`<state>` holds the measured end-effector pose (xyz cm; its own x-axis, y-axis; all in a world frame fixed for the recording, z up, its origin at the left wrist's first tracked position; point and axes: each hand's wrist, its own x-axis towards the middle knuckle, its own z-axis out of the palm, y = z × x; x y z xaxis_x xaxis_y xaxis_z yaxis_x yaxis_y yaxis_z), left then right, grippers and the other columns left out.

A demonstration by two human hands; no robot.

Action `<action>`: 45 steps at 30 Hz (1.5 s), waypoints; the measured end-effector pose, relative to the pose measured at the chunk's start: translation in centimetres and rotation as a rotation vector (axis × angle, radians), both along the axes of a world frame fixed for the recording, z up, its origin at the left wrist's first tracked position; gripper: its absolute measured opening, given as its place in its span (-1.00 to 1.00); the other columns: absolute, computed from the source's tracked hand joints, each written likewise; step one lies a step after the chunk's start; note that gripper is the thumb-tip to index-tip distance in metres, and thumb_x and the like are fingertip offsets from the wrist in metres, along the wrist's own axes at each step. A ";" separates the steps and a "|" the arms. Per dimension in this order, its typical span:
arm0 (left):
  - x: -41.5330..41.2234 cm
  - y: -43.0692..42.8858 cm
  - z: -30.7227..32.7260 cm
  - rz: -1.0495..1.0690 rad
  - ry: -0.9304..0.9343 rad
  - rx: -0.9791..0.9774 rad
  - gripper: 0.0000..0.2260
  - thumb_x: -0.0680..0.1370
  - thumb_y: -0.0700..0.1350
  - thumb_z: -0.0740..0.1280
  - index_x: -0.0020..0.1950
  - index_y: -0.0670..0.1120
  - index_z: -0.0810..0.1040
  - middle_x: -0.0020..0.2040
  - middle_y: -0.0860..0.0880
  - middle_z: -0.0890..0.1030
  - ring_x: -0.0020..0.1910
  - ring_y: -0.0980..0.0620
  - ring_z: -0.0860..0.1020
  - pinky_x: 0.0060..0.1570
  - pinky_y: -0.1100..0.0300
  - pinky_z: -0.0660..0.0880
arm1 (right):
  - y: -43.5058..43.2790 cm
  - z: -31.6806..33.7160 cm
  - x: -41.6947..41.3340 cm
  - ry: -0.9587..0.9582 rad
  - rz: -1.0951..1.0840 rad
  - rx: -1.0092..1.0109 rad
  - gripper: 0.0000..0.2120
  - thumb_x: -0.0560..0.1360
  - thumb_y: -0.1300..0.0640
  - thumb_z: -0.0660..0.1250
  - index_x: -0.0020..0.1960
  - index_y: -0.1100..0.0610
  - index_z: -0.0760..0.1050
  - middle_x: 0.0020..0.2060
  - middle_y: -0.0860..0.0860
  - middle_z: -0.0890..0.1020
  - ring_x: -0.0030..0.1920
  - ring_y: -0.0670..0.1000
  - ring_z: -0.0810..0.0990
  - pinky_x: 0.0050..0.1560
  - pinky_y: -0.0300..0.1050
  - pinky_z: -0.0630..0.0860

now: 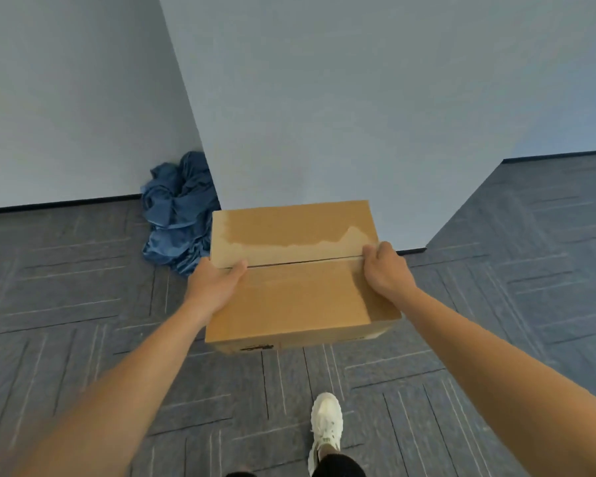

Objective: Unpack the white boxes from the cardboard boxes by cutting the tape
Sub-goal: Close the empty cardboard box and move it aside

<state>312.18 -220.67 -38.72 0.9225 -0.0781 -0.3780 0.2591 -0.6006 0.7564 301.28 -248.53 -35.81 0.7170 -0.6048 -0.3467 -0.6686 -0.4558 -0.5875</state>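
1. Brown cardboard box (300, 290), rectangular, held between both hands at frame centre. Top flaps are closed and the seam runs left to right. A pale, ragged patch lies across the far flap; cannot tell whether tape covers the seam.
2. Left hand (217, 287) grasps the box's left side, with the thumb lying on top at the seam. Its fingers are hidden behind the box wall.
3. Right hand (387, 270) grasps the box's right edge at the seam end, fingers curled over the top. The fingertips are hard to separate.
4. The box's underside is hidden. Its near face is mostly out of sight; a dark red mark there is unreadable.
5. Contents of the box are not visible.
6. Crumpled blue cloth (176, 215) lies on the floor to the box's left, its right part hidden by the box.
7. Pale grey wall (324, 98) stands behind the box, with its corner meeting the floor at the cloth.
8. Grey patterned carpet (66, 304) lies beneath the box.
9. White lace-up shoe (326, 428) is below the box. The leg is cut off by the frame edge, with a dark garment (338, 469) just above the shoe's heel.
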 end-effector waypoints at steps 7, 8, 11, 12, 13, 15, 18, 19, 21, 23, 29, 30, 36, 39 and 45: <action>12.2 -7.3 -11.6 0.037 0.023 0.148 -0.50 0.52 0.23 0.33 0.34 -0.03 0.43 0.17 0.02 0.53 0.18 -0.06 0.50 0.06 0.04 0.42 | -7.4 -12.7 13.1 0.060 0.064 0.046 -0.58 0.68 -0.12 -0.04 0.21 0.23 0.31 0.12 0.26 0.53 -0.10 0.17 0.43 -0.11 0.00 0.33; 13.7 -7.7 -13.7 0.042 0.024 0.147 -0.52 0.53 0.20 0.34 0.35 -0.04 0.42 0.18 0.02 0.52 0.19 -0.05 0.49 0.08 0.05 0.40 | -8.0 -14.8 14.5 0.073 0.072 0.047 -0.58 0.68 -0.12 -0.04 0.22 0.23 0.31 0.13 0.26 0.53 -0.09 0.17 0.42 -0.10 0.00 0.32; 17.3 -8.7 -20.2 0.037 0.034 0.155 -0.56 0.55 0.15 0.35 0.34 -0.03 0.42 0.19 0.02 0.54 0.20 -0.05 0.50 0.09 0.04 0.40 | -9.1 -21.1 17.9 0.100 0.083 0.032 -0.57 0.68 -0.12 -0.04 0.24 0.23 0.31 0.14 0.28 0.53 -0.03 0.23 0.48 -0.08 0.00 0.34; 18.2 -8.9 -22.3 0.036 0.045 0.159 -0.56 0.55 0.15 0.34 0.34 -0.04 0.42 0.18 0.01 0.54 0.19 -0.06 0.50 0.08 0.04 0.41 | -9.4 -23.1 18.8 0.100 0.085 0.020 -0.57 0.68 -0.11 -0.04 0.24 0.24 0.31 0.14 0.29 0.53 0.03 0.27 0.50 -0.07 0.01 0.34; 18.9 -9.1 -24.3 0.038 0.057 0.153 -0.56 0.55 0.14 0.33 0.35 -0.05 0.42 0.18 0.01 0.54 0.19 -0.06 0.50 0.08 0.04 0.41 | -9.6 -25.0 19.7 0.097 0.086 0.008 -0.56 0.68 -0.11 -0.03 0.24 0.25 0.31 0.15 0.30 0.53 0.08 0.30 0.52 -0.06 0.02 0.35; 20.2 -9.3 -27.9 0.057 0.066 0.130 -0.55 0.55 0.13 0.34 0.36 -0.05 0.42 0.18 0.00 0.54 0.18 -0.07 0.51 0.07 0.04 0.43 | -9.9 -28.3 21.4 0.099 0.090 -0.009 -0.56 0.68 -0.09 -0.03 0.27 0.26 0.31 0.16 0.33 0.53 0.13 0.34 0.51 -0.04 0.03 0.34; 21.4 -9.3 -32.1 0.067 0.047 0.122 -0.56 0.56 0.14 0.33 0.36 -0.05 0.42 0.16 0.03 0.53 0.20 -0.07 0.51 0.13 0.03 0.45 | -9.9 -32.4 23.7 0.106 0.095 -0.016 -0.56 0.69 -0.09 -0.04 0.27 0.26 0.30 0.16 0.33 0.53 0.13 0.34 0.51 -0.05 0.02 0.34; 21.7 -9.2 -33.3 0.061 0.033 0.125 -0.56 0.57 0.15 0.33 0.36 -0.04 0.41 0.16 0.04 0.53 0.22 -0.07 0.51 0.16 0.02 0.45 | -9.9 -33.7 24.3 0.112 0.096 -0.020 -0.56 0.69 -0.10 -0.04 0.27 0.26 0.29 0.15 0.32 0.53 0.12 0.34 0.52 -0.04 0.03 0.35; 22.3 -8.9 -35.3 0.038 -0.011 0.136 -0.56 0.57 0.18 0.32 0.36 -0.02 0.42 0.16 0.06 0.54 0.23 -0.07 0.52 0.22 -0.02 0.47 | -9.7 -35.8 25.3 0.119 0.093 -0.022 -0.56 0.69 -0.10 -0.04 0.27 0.25 0.29 0.15 0.32 0.53 0.12 0.33 0.52 -0.03 0.04 0.36; 22.9 -9.0 -36.4 0.041 -0.059 0.141 -0.55 0.56 0.20 0.32 0.35 0.00 0.44 0.13 0.09 0.53 0.20 -0.04 0.53 0.21 -0.03 0.48 | -9.7 -37.5 26.2 0.105 0.073 -0.048 -0.57 0.69 -0.10 -0.05 0.26 0.24 0.30 0.14 0.32 0.53 0.11 0.33 0.52 -0.03 0.05 0.36; 23.5 -8.7 -37.4 0.043 -0.056 0.088 -0.55 0.58 0.26 0.25 0.36 0.02 0.44 0.18 0.09 0.54 0.19 0.02 0.51 0.20 0.04 0.45 | -9.9 -38.7 26.7 0.056 0.017 -0.096 -0.56 0.67 -0.12 -0.04 0.24 0.22 0.33 0.14 0.28 0.54 0.09 0.30 0.52 -0.02 0.05 0.38; 23.4 -8.6 -37.1 0.062 -0.045 0.045 -0.57 0.62 0.24 0.19 0.35 0.01 0.45 0.20 0.07 0.53 0.21 0.01 0.49 0.23 0.04 0.42 | -10.0 -38.6 26.7 0.056 0.008 -0.069 -0.56 0.67 -0.12 -0.03 0.25 0.22 0.34 0.16 0.26 0.53 0.09 0.27 0.50 -0.02 0.03 0.36; 22.0 -5.5 -36.7 0.319 0.238 -0.298 -0.51 0.63 0.32 0.02 0.16 0.09 0.63 0.15 0.05 0.65 0.17 -0.03 0.59 0.15 0.01 0.50 | -8.1 -37.9 27.1 0.036 0.019 0.084 -0.56 0.66 -0.13 0.01 0.26 0.19 0.41 0.17 0.13 0.51 0.06 0.12 0.45 0.05 -0.04 0.34; 21.5 -2.7 -37.2 0.539 0.419 -0.533 -0.43 0.65 0.31 -0.04 0.20 0.00 0.62 0.18 -0.07 0.67 0.14 -0.11 0.64 0.10 -0.05 0.58 | -8.8 -37.9 26.9 -0.071 -0.182 0.359 -0.52 0.67 -0.15 -0.03 0.05 0.16 0.51 0.07 0.11 0.61 0.00 0.12 0.55 0.04 0.02 0.46; 16.5 0.8 -42.8 0.119 0.373 0.218 -0.68 0.59 -0.22 0.33 0.36 -0.16 0.52 0.19 -0.11 0.61 0.06 -0.11 0.61 -0.18 0.20 0.41 | -11.8 -43.1 18.4 0.258 0.141 0.260 -0.52 0.56 0.40 0.22 0.45 0.15 0.38 0.22 0.05 0.59 -0.33 -0.15 0.51 -0.37 -0.29 0.55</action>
<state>328.64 -219.83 -81.52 0.7177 0.1386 -0.6824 0.5671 -0.6849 0.4574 319.69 -260.31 -78.88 0.6560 -0.3746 -0.6553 -0.7509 -0.4121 -0.5161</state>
